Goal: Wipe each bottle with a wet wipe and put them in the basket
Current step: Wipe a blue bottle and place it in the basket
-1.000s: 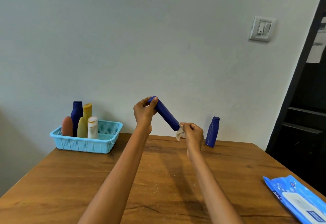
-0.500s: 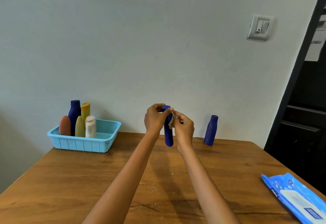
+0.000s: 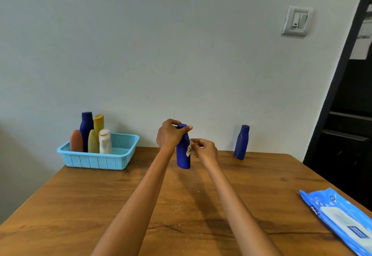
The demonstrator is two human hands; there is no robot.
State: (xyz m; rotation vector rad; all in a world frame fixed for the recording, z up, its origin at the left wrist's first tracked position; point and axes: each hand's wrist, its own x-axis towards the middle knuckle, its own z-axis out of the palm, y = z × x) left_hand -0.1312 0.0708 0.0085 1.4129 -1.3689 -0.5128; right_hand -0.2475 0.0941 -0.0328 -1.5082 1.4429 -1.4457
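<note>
My left hand [image 3: 170, 134] grips the top of a dark blue bottle [image 3: 183, 153], which hangs upright above the wooden table [image 3: 100, 205]. Just right of it, my right hand [image 3: 205, 150] pinches a small crumpled wet wipe [image 3: 189, 148] against the bottle's side. A second blue bottle [image 3: 241, 142] stands on the table by the wall at the right. At the back left sits the light blue basket [image 3: 94, 160], holding several bottles: a blue one [image 3: 86, 127], a yellow one [image 3: 98, 123], an orange one [image 3: 76, 141] and a white one [image 3: 104, 141].
A blue pack of wet wipes [image 3: 342, 217] lies at the table's right edge. A grey wall with a light switch [image 3: 297, 21] runs behind the table. A dark doorway [image 3: 348, 114] stands at the right.
The held bottle has swung from a slant to upright. My right hand moved from its lower end up to the top, then down along its side with the wipe.
</note>
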